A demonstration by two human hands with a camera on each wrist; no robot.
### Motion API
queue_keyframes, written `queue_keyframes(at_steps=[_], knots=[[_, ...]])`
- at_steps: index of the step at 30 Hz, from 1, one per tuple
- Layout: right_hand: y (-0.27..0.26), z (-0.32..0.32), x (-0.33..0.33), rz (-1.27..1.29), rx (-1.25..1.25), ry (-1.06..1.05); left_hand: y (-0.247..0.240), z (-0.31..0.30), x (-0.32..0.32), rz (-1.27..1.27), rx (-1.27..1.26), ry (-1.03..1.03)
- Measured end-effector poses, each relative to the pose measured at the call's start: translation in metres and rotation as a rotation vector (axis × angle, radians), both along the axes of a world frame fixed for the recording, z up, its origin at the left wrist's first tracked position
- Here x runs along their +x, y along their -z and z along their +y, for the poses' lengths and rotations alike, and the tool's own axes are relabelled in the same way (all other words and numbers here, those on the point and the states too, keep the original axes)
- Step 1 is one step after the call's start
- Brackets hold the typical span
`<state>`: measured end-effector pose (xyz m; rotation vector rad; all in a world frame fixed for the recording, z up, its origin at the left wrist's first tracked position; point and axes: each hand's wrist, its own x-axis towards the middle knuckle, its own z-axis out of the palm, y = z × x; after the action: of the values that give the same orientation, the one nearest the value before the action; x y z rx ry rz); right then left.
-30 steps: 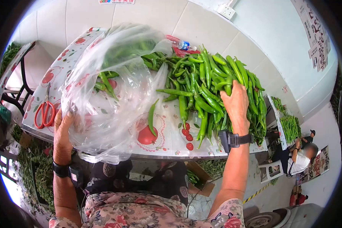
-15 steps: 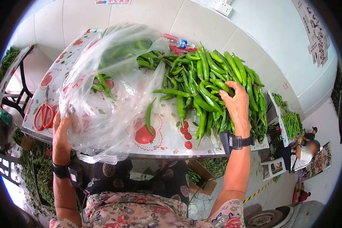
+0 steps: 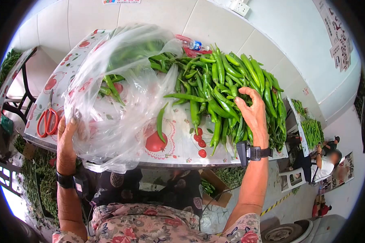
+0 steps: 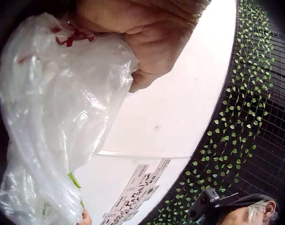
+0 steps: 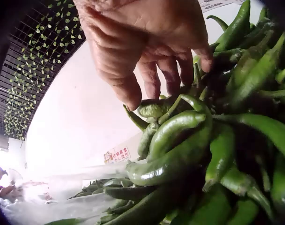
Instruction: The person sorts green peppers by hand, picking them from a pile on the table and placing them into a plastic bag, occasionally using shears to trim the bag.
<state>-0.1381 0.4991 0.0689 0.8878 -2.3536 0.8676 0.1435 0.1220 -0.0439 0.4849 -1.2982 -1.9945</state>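
My left hand (image 3: 67, 139) grips the near left edge of a clear plastic bag (image 3: 117, 129), thumb over the film. In the left wrist view the bunched bag (image 4: 62, 108) hangs beside that hand. Green chili peppers (image 3: 112, 90) lie inside the bag, blurred by the film toward the back. To the right is a large heap of long green peppers (image 3: 223, 107). Over its right side hovers my right hand (image 3: 253, 115), thumb and fingers apart. The right wrist view has its fingertips (image 5: 131, 99) right at the top peppers (image 5: 173, 140), with none held between them.
Red-handled scissors (image 3: 48, 121) lie left of the bag on the fruit-patterned tablecloth (image 3: 178, 152). One loose pepper (image 3: 161, 123) is between bag and heap. Behind stands the wall, with a plastic bottle (image 3: 196, 45) lying near it. A seated person (image 3: 326, 162) is far right.
My right hand has let go of a curved green pepper on the heap, its fingers spreading and drawing slightly back toward me. The left hand keeps its place on the bag.
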Motion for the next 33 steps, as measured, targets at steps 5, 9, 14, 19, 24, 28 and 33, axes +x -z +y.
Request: queue_keyframes(at_steps=[5,9,14,19,24,28,33], knots=[[0.001,-0.001,0.005,0.058,-0.016,-0.037,-0.001,0.000,0.000,-0.002,0.035,0.017],[0.007,0.003,0.000,0.144,-0.132,-0.036,0.004,-0.004,-0.002,0.001,-0.004,0.025],[0.000,-0.017,0.026,-0.041,-0.278,-0.064,-0.001,0.002,0.001,-0.008,-0.129,0.069],[0.002,-0.081,0.074,-0.239,0.049,-0.379,-0.012,0.009,-0.002,0.022,-0.027,0.069],[0.032,-0.122,0.076,-0.055,0.477,-0.721,-0.012,0.008,-0.002,0.030,-0.002,0.043],[0.056,-0.129,0.075,-0.072,0.494,-0.678,-0.014,0.009,-0.004,0.052,-0.002,0.060],[0.053,-0.120,0.072,0.095,0.572,-0.538,-0.013,0.009,-0.003,0.070,0.000,0.076]])
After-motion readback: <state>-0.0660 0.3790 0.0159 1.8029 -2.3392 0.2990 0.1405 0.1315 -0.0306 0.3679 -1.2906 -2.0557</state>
